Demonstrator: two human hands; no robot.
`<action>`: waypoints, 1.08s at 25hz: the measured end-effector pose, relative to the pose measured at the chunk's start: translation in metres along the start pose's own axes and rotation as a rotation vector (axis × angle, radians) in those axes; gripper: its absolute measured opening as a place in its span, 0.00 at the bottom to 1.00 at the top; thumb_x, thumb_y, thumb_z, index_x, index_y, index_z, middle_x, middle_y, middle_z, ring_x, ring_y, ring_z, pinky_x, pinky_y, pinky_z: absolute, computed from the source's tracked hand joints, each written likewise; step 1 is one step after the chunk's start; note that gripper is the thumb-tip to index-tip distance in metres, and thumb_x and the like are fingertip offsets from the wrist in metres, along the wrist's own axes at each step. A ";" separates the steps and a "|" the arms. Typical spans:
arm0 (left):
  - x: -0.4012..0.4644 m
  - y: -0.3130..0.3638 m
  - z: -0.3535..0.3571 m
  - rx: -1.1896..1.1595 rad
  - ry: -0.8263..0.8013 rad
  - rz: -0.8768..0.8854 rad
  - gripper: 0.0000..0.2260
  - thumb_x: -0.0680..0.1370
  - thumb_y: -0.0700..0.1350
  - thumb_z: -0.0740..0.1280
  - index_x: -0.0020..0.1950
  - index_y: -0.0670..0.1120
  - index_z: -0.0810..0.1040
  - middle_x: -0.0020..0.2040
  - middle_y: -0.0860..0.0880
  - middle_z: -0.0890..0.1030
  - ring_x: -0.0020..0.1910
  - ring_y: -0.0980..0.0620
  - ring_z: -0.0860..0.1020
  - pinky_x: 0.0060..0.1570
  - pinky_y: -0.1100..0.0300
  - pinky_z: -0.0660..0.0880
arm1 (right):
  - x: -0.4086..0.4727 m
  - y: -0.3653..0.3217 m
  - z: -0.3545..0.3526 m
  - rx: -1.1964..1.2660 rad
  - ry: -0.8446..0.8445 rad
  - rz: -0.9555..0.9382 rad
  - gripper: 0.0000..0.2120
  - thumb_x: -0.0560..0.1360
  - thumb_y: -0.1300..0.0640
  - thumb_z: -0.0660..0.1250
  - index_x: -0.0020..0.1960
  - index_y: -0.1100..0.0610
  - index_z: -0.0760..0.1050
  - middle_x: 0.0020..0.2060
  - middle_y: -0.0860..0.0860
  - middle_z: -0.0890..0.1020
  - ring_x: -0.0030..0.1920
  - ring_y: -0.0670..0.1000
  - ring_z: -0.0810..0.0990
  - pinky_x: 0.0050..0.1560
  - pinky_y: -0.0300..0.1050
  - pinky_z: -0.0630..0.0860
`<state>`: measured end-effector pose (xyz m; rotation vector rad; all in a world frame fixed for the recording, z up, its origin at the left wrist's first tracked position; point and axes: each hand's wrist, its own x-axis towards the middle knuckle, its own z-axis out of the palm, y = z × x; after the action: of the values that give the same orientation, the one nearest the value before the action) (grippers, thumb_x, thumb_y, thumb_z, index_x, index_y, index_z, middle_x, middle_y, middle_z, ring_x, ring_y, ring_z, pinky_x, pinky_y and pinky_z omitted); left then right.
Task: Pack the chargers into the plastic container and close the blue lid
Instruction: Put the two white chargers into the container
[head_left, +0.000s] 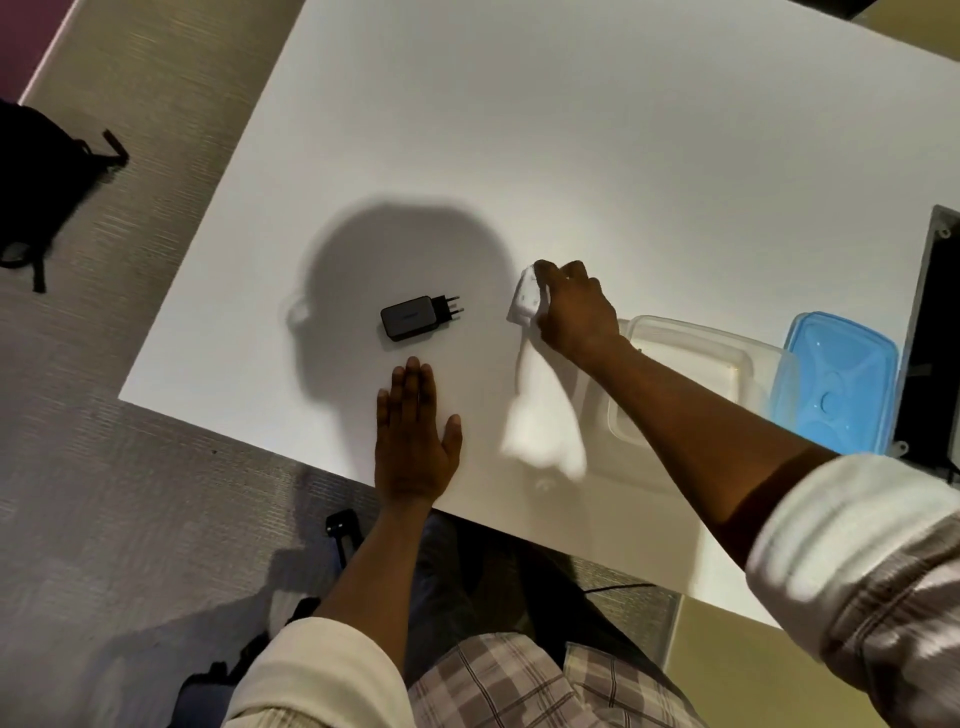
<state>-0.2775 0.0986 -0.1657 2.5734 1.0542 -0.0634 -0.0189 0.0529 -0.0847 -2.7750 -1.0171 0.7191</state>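
White table (519, 130) carries 4 task items. A black bag (36, 171) lies on the carpet well to the left of the table; a dark panel (930, 338) stands at the table's right edge, just beside the blue lid. The right forearm crosses over the near-left part of the clear container and hides that corner. The person's head shadow falls over the black charger.

Black charger (408, 318): flat dark block, 2 round pins pointing right, lying on the table just beyond the left hand, not touched. White charger (527, 297): small white block, blurred, tilted; its far side is covered by the fingers, and I cannot tell whether it is lifted or touching the table.

Left hand (415, 441): flat on the table near the front edge, palm down, fingers together and extended, thumb spread, holding nothing. Right hand (571, 312): fingers curled down and clamped on the white charger.

Plastic container (727, 358): clear, open, right of the white charger; the visible part of the inside shows no contents. Blue lid (836, 384): lying flat just right of the container, against its side.
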 end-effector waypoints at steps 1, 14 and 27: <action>0.000 0.000 0.000 0.004 0.002 -0.001 0.33 0.81 0.55 0.54 0.82 0.43 0.51 0.83 0.45 0.52 0.82 0.45 0.50 0.80 0.46 0.51 | 0.000 0.002 -0.001 -0.011 -0.003 -0.060 0.27 0.71 0.65 0.63 0.69 0.52 0.68 0.67 0.59 0.69 0.60 0.66 0.73 0.50 0.56 0.75; 0.000 0.000 0.000 0.012 -0.006 -0.009 0.33 0.81 0.55 0.54 0.82 0.43 0.52 0.82 0.44 0.53 0.82 0.45 0.51 0.80 0.46 0.52 | -0.012 -0.026 0.018 0.344 0.099 0.261 0.35 0.74 0.39 0.65 0.75 0.49 0.56 0.67 0.61 0.61 0.53 0.70 0.78 0.50 0.56 0.76; 0.000 0.001 -0.002 0.004 -0.010 -0.016 0.32 0.81 0.55 0.55 0.81 0.42 0.52 0.82 0.44 0.53 0.82 0.45 0.51 0.80 0.47 0.51 | -0.014 -0.030 0.017 0.191 0.035 0.057 0.34 0.74 0.64 0.65 0.77 0.50 0.60 0.76 0.62 0.53 0.62 0.67 0.72 0.61 0.53 0.74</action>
<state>-0.2765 0.0985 -0.1638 2.5657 1.0714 -0.0827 -0.0538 0.0658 -0.0865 -2.6513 -0.8201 0.7302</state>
